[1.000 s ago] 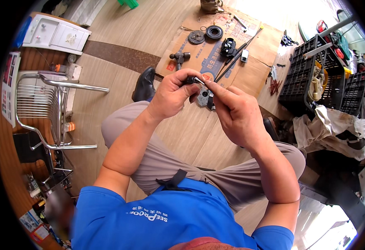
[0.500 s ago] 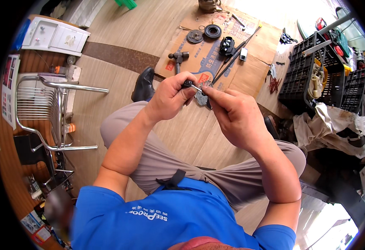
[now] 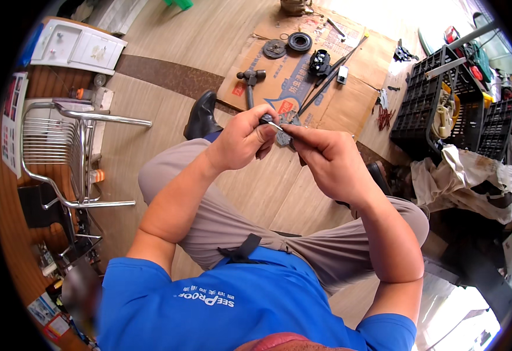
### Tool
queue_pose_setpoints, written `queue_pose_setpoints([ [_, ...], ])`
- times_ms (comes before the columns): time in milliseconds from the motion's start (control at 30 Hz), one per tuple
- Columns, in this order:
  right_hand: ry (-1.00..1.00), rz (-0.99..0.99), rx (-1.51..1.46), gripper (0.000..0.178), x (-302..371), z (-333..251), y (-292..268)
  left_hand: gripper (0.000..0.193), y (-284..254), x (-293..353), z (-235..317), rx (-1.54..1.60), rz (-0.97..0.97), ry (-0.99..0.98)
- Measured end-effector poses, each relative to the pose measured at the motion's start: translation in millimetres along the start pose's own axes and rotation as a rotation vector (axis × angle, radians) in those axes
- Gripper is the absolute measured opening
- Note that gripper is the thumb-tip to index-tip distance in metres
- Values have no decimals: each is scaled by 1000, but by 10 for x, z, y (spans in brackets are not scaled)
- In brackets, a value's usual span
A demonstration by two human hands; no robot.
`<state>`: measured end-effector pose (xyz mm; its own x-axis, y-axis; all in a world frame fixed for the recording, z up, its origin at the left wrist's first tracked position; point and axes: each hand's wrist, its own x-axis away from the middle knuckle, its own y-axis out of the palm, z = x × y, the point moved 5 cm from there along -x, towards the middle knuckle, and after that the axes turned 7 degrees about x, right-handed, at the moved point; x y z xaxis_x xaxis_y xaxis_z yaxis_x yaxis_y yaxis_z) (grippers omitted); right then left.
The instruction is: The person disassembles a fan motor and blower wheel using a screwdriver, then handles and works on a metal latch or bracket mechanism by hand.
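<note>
Above the near edge of the cardboard, my two hands meet at a small black part with a thin metal rod. My left hand is closed around its black end. From the other side, my right hand pinches at the rod's tip, with index finger and thumb together. The fingers partly hide what is at the tip. A grey metal piece shows just below and behind the fingertips; whether it touches them I cannot tell.
On the cardboard sheet lie a hammer, a round metal disc, a black ring, a black housing and long black rods. Black crates stand right, a metal chair left.
Both hands stay on the same small part, with only a slight shift of the fingers. The rod's angle differs a little, and the whole view has moved slightly.
</note>
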<state>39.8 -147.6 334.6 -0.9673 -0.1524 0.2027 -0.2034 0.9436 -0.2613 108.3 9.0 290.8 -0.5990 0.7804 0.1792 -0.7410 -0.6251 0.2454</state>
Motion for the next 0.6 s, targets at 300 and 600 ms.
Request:
queue_pose_setpoints([
  [300,-199,53,328,28,25,-221,-108,17,7,-14,-50,26,-16,-9],
  [600,-264,22,475,27,28,-71,44,24,50,53,66,-534,29,209],
])
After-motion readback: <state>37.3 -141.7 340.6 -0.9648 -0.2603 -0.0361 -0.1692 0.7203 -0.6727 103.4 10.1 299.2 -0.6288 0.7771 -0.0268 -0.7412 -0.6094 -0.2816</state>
